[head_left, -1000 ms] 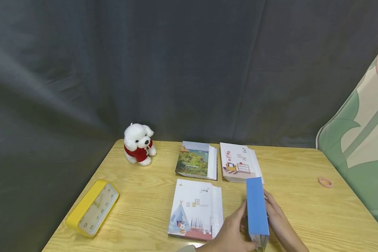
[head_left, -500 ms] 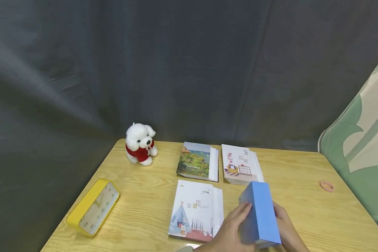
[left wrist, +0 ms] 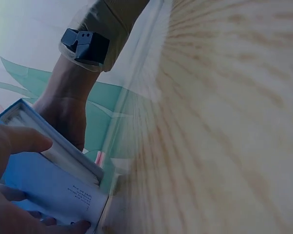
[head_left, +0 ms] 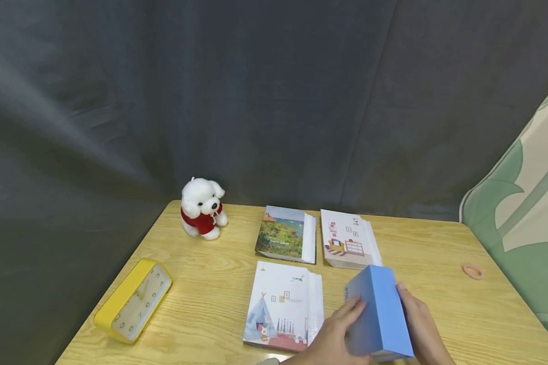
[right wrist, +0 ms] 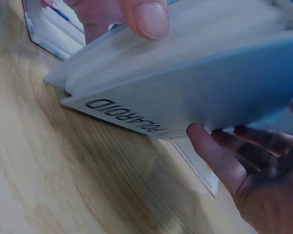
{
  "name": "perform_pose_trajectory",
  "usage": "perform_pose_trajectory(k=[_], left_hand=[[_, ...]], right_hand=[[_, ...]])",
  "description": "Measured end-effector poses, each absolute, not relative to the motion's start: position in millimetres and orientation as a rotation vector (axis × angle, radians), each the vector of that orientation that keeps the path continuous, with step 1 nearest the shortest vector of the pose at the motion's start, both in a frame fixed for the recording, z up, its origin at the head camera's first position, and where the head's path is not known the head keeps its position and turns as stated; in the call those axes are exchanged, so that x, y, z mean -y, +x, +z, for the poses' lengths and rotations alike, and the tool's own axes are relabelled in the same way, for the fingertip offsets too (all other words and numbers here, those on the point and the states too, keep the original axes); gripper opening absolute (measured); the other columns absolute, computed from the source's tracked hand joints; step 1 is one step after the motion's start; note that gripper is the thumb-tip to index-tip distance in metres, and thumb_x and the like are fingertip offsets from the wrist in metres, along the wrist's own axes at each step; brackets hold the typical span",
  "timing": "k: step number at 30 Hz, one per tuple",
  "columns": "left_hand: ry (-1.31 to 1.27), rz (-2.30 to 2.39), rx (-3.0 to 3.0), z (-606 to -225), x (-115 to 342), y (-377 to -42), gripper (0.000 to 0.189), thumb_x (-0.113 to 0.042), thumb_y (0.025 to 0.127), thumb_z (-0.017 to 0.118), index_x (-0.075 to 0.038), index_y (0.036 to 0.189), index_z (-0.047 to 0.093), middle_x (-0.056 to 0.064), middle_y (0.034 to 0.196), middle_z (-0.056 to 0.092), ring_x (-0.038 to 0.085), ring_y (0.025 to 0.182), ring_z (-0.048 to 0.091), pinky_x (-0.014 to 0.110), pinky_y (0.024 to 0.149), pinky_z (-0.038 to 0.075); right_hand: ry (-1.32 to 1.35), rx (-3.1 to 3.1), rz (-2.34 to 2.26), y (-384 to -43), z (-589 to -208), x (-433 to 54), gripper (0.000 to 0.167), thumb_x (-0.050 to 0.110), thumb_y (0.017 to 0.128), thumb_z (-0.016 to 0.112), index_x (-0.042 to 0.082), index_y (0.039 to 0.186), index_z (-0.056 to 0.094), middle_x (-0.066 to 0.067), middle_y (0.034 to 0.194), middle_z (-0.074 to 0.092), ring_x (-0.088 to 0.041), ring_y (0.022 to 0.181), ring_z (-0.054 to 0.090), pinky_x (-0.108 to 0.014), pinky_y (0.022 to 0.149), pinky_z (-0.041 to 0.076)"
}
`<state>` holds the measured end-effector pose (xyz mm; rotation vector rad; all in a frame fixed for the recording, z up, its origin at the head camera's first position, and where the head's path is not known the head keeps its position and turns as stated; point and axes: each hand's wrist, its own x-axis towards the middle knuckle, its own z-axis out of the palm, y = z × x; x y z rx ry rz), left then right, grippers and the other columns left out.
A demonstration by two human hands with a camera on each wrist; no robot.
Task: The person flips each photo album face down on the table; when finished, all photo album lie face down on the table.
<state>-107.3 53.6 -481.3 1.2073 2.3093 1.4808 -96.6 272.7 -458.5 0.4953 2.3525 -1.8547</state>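
Head view is showing the blue album [head_left: 388, 312] between four and five o'clock of centre, spine upward, with the left hand [head_left: 335, 335] clasping it from the nine o'clock side and the right hand [head_left: 421, 319] lying against the three o'clock side. Left-hand fingers are pinching the album, the thumb resting over the page edges and the others bearing on the cover; right-hand fingers are standing spread, tips touching the opposite cover without wrapping round it. Whether the lowest corner is touching the counter [head_left: 201, 294] is hard to tell. Good handling is probably depending on even pressure from both sides: thick pages are showing between the covers, so a lopsided squeeze could be letting them slip or a cover flap. The spine is slanting from eleven toward five o'clock, so any turning should be coming from both wrists together, the left thumb pressing lightly rather than creasing the pages. The tent album [head_left: 278, 304] is lying at nine o'clock of the blue one, near the left hand, and the furniture-print album [head_left: 349, 238] at eleven, so knuckles should be clearing both.
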Motion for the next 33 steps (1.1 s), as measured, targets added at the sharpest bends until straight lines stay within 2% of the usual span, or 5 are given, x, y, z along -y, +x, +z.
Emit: perform_pose_trajectory(k=[3, 8, 13, 23, 33], left_hand=[[1.165, 1.465, -2.317, -482, -53, -107, 0.081, -0.024, 0.080, 0.080, -0.005, 0.150, 0.044, 0.021, 0.154, 0.036, 0.037, 0.135, 0.041, 0.034, 0.096, 0.045], [1.119, 1.457, -2.307, -484, -54, -109, 0.077, -0.024, 0.077, 0.085, -0.001, 0.143, 0.052, 0.030, 0.148, 0.040, 0.039, 0.133, 0.044, 0.033, 0.097, 0.045], [0.987, 1.436, -2.268, -484, -53, -109, 0.068, -0.029, 0.082, 0.081, -0.004, 0.140, 0.057, 0.025, 0.149, 0.041, 0.036, 0.134, 0.043, 0.034, 0.101, 0.043], [1.047, 1.172, -2.439, -487, -54, -110, 0.067, -0.030, 0.080, 0.081, -0.007, 0.139, 0.058, 0.012, 0.151, 0.042, 0.027, 0.135, 0.043, 0.035, 0.102, 0.043], [1.111, 0.979, -2.576, -488, -56, -109, 0.070, -0.036, 0.079, 0.082, -0.008, 0.139, 0.058, 0.006, 0.152, 0.043, 0.023, 0.135, 0.043, 0.032, 0.100, 0.044]], right_hand=[[0.536, -2.333, -1.865, -95, -459, -276, 0.088, 0.061, 0.101, 0.034, -0.012, 0.151, 0.025, -0.031, 0.125, 0.056, -0.030, 0.093, 0.066, -0.045, 0.073, 0.057], [0.686, -2.362, -1.874, -95, -459, -285, 0.082, 0.056, 0.094, 0.059, -0.007, 0.144, 0.044, -0.013, 0.113, 0.068, -0.020, 0.086, 0.069, -0.040, 0.071, 0.058], [0.806, -2.483, -1.761, -95, -456, -294, 0.084, 0.057, 0.085, 0.071, -0.007, 0.136, 0.054, -0.004, 0.103, 0.071, -0.010, 0.080, 0.067, -0.031, 0.069, 0.057], [0.653, -2.880, -1.208, -93, -457, -296, 0.085, 0.060, 0.085, 0.069, -0.017, 0.119, 0.062, -0.020, 0.091, 0.072, -0.024, 0.076, 0.068, -0.030, 0.057, 0.054], [0.570, -2.936, -0.936, -96, -466, -297, 0.086, 0.062, 0.083, 0.070, -0.021, 0.108, 0.064, -0.020, 0.083, 0.070, -0.028, 0.076, 0.066, -0.044, 0.065, 0.054]])
